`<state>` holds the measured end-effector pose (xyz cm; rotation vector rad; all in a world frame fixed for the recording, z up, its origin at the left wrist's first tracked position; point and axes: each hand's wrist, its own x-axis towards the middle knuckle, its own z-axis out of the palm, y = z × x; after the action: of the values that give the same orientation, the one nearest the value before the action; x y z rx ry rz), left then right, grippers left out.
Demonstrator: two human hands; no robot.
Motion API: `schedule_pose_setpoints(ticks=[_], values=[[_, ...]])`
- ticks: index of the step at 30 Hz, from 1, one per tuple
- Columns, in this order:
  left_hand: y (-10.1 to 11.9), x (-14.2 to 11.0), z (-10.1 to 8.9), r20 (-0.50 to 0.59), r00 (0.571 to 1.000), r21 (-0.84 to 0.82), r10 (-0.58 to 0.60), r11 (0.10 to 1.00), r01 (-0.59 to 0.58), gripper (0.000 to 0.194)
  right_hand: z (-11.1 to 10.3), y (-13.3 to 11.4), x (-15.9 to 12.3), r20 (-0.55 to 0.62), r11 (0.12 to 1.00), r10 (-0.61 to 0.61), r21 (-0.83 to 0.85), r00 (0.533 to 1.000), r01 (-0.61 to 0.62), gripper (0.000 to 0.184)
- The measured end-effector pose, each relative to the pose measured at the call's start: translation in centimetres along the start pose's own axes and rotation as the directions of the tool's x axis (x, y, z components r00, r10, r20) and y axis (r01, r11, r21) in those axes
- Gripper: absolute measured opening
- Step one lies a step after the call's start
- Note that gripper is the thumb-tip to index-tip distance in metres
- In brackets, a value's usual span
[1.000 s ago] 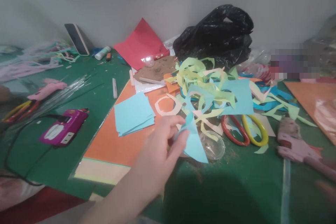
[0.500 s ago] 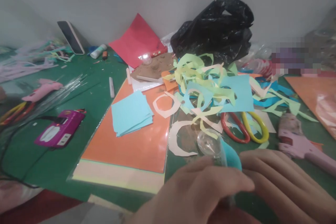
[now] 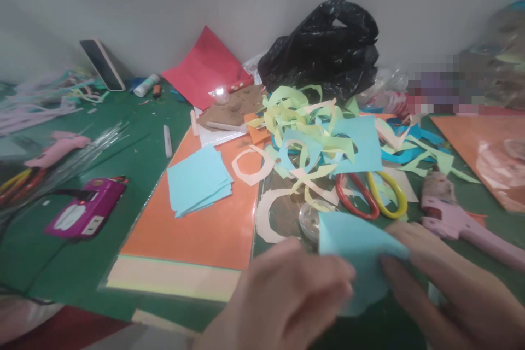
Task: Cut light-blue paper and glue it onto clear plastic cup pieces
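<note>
A light-blue sheet of paper (image 3: 356,246) is held up in front of me, its right side bent. My right hand (image 3: 443,284) pinches it at the right edge, thumb in front. My left hand (image 3: 295,290), slightly blurred, has curled fingers closed at the paper's lower left edge. Just behind the sheet lies a round clear plastic piece (image 3: 308,222), partly covered. Pale cut paper rings (image 3: 268,227) rest beside it. Scissors with red and yellow handles (image 3: 357,202) lie beyond my right hand. A stack of blue paper squares (image 3: 199,180) sits on the orange sheets (image 3: 197,240) to the left.
Green and yellow paper scraps (image 3: 303,120) are heaped before a black plastic bag (image 3: 324,49). A pink glue gun (image 3: 455,224) lies at right, another pink glue gun (image 3: 57,150) at far left. A purple box (image 3: 88,208) with a cable and a leaning phone (image 3: 104,65) stand left.
The blue paper, curled between my hands before, is now opened flatter and facing me. My hands have moved slightly apart. The view has shifted a little to the right.
</note>
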<state>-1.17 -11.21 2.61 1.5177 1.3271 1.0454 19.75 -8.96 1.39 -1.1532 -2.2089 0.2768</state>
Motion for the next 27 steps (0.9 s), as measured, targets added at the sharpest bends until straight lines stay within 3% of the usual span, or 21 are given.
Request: schedule_pose_setpoints(ticks=[3,6,12,16,20,24,27], values=[[-0.7,1.6,0.0,-0.039,0.986,0.087,-0.162,0.982,0.165,0.02,0.9,0.7,0.8,0.025,0.976,0.219,-0.025,0.976,-0.218,0.036],[-1.1,2.6,0.2,0.01,0.944,0.139,-0.329,0.936,0.324,0.023,2.0,1.3,1.3,0.071,0.913,0.407,-0.036,0.911,-0.406,0.038],[-1.0,3.2,0.5,0.0,0.911,0.158,-0.413,0.899,0.408,0.021,2.7,1.9,1.3,0.159,0.847,0.53,-0.06,0.833,-0.528,0.04],[-1.2,3.4,0.5,-0.033,0.909,0.148,-0.415,0.898,0.415,0.021,3.0,1.9,1.6,0.163,0.861,0.505,-0.038,0.847,-0.507,0.039],[-1.6,3.3,0.5,-0.07,0.916,0.138,-0.395,0.906,0.401,0.02,3.3,2.1,1.4,0.136,0.918,0.396,-0.033,0.908,-0.396,0.045],[-1.7,3.2,0.5,-0.063,0.926,0.146,-0.372,0.915,0.377,0.02,3.0,2.3,0.5,0.041,0.936,0.298,-0.209,0.954,-0.283,0.046],[-1.9,3.1,0.3,-0.049,0.932,0.166,-0.36,0.917,0.363,0.022,2.2,1.7,0.5,-0.082,0.927,0.13,-0.344,0.988,-0.151,0.031]])
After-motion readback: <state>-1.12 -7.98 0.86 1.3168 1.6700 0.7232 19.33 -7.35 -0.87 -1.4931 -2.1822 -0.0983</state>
